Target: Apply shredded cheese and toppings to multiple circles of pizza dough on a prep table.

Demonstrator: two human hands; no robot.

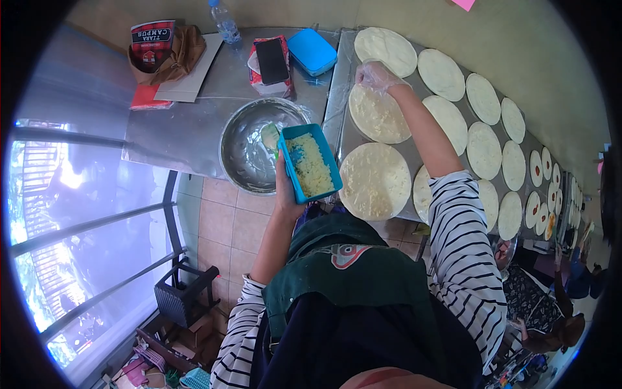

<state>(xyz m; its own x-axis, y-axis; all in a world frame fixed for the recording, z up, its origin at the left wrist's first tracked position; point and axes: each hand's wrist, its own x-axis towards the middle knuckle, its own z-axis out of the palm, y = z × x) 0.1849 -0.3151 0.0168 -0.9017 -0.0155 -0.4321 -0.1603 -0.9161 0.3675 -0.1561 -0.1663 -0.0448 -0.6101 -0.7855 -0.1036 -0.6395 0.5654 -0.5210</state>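
My left hand grips a teal plastic container by its side and tilts it beside the table edge. Pale yellow shreds that look like grated cheese partly cover its bottom. In a clear plastic glove, my right hand is over the far edge of a flat round dough base strewn with similar shreds. Its fingers are curled, and whether anything is between them is hidden. Nearer me lies another strewn dough base. Left of the container, a spatula with a pale green blade shows against a smeared steel bowl.
More dough bases run along the metal table to the right, some with red topping. Behind the bowl are a phone, a blue lidded box, a water bottle and a brown bag. Another person stands at far right.
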